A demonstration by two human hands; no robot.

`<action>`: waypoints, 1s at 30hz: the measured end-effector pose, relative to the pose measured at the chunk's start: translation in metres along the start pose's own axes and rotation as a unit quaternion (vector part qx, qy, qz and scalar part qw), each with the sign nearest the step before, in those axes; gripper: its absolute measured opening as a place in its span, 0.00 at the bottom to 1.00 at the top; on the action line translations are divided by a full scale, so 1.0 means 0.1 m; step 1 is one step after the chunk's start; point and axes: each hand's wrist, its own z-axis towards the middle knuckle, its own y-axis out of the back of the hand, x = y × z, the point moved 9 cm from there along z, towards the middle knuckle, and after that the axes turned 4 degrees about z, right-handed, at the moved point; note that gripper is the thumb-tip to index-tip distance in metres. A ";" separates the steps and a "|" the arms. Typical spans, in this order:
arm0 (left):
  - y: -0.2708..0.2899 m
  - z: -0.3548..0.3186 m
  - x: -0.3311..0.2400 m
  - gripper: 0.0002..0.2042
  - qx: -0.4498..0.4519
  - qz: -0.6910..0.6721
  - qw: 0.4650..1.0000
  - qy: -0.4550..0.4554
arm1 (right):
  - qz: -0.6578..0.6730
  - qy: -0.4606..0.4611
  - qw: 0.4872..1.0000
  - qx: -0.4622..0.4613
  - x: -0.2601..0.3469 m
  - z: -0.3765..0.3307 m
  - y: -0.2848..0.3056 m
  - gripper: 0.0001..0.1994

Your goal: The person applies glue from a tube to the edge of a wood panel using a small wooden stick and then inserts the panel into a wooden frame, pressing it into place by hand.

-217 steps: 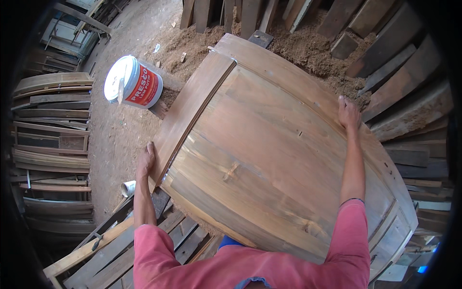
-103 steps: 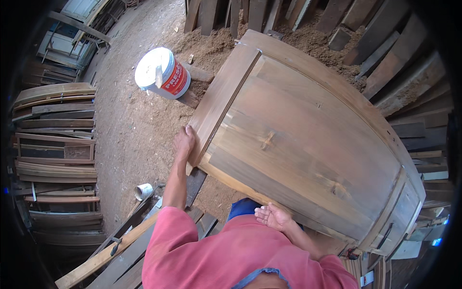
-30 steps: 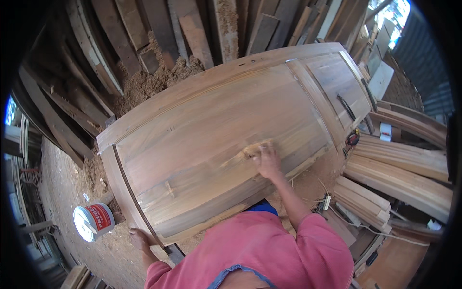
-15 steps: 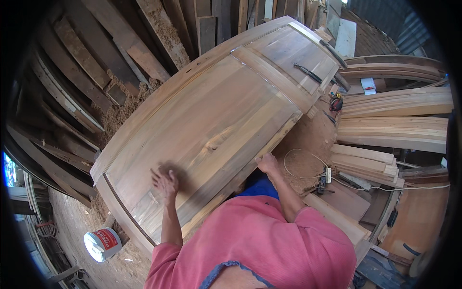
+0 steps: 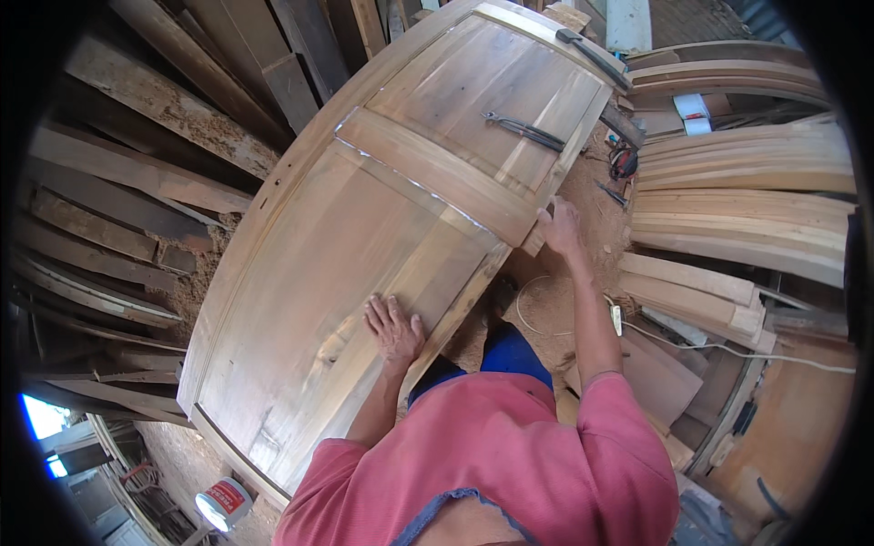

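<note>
A large panelled wooden door lies in front of me, with a pale line along its cross rail. My left hand rests flat on the larger panel, fingers spread, holding nothing. At the door's right edge, by the end of the cross rail, is my right hand. Its fingers are bent and closed; what they hold, if anything, is hidden. Long-handled pincers lie on the smaller far panel. Across the door's far end rests a dark, long-handled tool.
Boards lean along the left, above wood shavings. Stacked curved timber stands at right, near a white cable. A red-and-black tool lies beyond the door's right edge. A white-and-red bucket stands at lower left.
My left hand has moved right across the panel and now lies flat. My right hand has reached farther along the door's edge to the cross rail. The view has shifted toward the far end.
</note>
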 end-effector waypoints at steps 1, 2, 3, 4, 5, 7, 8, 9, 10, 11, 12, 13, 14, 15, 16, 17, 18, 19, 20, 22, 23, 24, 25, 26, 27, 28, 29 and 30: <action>-0.02 0.03 -0.03 0.35 -0.004 0.006 1.000 0.008 | -0.014 0.017 0.999 -0.028 -0.14 0.21 0.10 0.24; -0.01 0.06 -0.05 0.35 -0.010 0.012 1.000 0.017 | -0.028 0.036 0.997 -0.057 -0.25 0.43 0.23 0.24; -0.01 0.05 -0.01 0.35 0.012 0.021 0.999 0.024 | -0.052 0.029 0.998 -0.029 -0.31 0.65 0.26 0.24; -0.01 0.07 -0.04 0.36 0.011 0.021 1.000 0.020 | -0.077 0.021 0.997 -0.001 -0.37 0.87 0.33 0.23; 0.00 0.08 -0.03 0.36 0.008 0.027 1.000 0.014 | -0.098 0.015 0.995 0.026 -0.41 1.06 0.35 0.23; 0.01 0.13 -0.06 0.36 -0.025 0.028 0.999 -0.006 | -0.069 0.012 0.997 -0.020 -0.55 1.40 0.43 0.23; -0.01 0.13 -0.05 0.36 -0.016 0.029 0.999 0.010 | -0.058 0.006 0.998 -0.037 -0.65 1.47 0.40 0.22; -0.03 0.16 -0.04 0.36 -0.012 0.030 0.999 0.029 | -0.062 0.000 0.998 -0.013 -0.62 1.52 0.33 0.22; -0.05 0.18 -0.03 0.35 -0.006 0.031 0.998 0.046 | -0.066 -0.008 0.998 0.010 -0.60 1.55 0.28 0.23; -0.10 0.24 -0.02 0.34 -0.004 0.021 0.997 0.068 | -0.071 -0.014 0.997 0.027 -0.57 1.60 0.26 0.23; -0.13 0.26 -0.03 0.34 0.000 0.028 0.996 0.084 | -0.075 -0.023 0.994 0.074 -0.63 1.59 0.12 0.23; -0.16 0.27 -0.04 0.34 0.004 0.036 0.994 0.099 | -0.079 -0.033 0.989 0.120 -0.72 1.52 -0.04 0.24; -0.20 0.30 -0.04 0.34 0.006 0.042 0.993 0.113 | -0.083 -0.043 0.982 0.164 -0.79 1.45 -0.19 0.25; -0.23 0.32 -0.03 0.35 -0.004 0.045 0.992 0.118 | -0.064 -0.021 0.993 0.101 -0.79 1.36 -0.19 0.24; -0.23 0.30 -0.03 0.35 0.001 0.053 0.990 0.128 | -0.047 0.000 0.998 0.036 -0.83 1.20 -0.20 0.24; -0.23 0.32 -0.04 0.35 0.000 0.059 0.989 0.138 | -0.030 0.025 0.999 -0.035 -0.84 1.10 -0.15 0.23; -0.24 0.40 -0.06 0.35 -0.005 0.062 0.987 0.150 | -0.023 0.012 0.998 -0.059 -0.92 1.06 -0.12 0.22; -0.24 0.45 -0.09 0.33 -0.016 0.056 0.986 0.156 | -0.017 -0.003 0.997 -0.077 -1.02 0.98 -0.13 0.22; -0.21 0.45 -0.08 0.32 -0.021 0.054 0.985 0.162 | -0.009 -0.022 0.996 -0.090 -1.11 0.92 -0.14 0.21; -0.15 0.40 -0.12 0.27 0.033 -0.032 0.986 0.161 | 0.138 -0.165 0.964 0.154 -1.59 0.79 -0.63 0.21; -0.03 0.46 -0.20 0.23 0.083 -0.117 0.978 0.154 | 0.209 -0.232 0.911 0.270 -1.72 0.65 -0.86 0.21; 0.02 0.46 -0.29 0.20 0.126 -0.203 0.959 0.153 | 0.294 -0.273 0.863 0.309 -1.67 0.54 -0.98 0.22; -0.09 0.25 -0.39 0.13 0.183 -0.304 0.914 0.199 | 0.373 -0.311 0.803 0.345 -1.59 0.37 -1.12 0.23; -0.43 -0.17 -0.51 0.14 0.263 -0.455 0.820 0.227 | 0.445 -0.346 0.733 0.380 -1.44 0.25 -1.22 0.25; -0.37 -0.31 -0.89 0.19 0.369 -0.548 0.704 0.260 | 0.439 -0.352 0.743 0.362 -1.53 0.23 -1.37 0.24; -0.58 -0.55 -1.03 0.20 0.333 -0.621 0.610 0.363 | 0.476 -0.341 0.724 0.363 -1.58 0.18 -1.49 0.24; -0.83 -0.82 -1.16 0.20 0.279 -0.679 0.503 0.456 | 0.516 -0.322 0.704 0.366 -1.52 0.20 -1.60 0.24; -0.93 -1.08 -1.31 0.21 0.222 -0.718 0.378 0.541 | 0.549 -0.312 0.682 0.369 -1.45 0.13 -1.63 0.24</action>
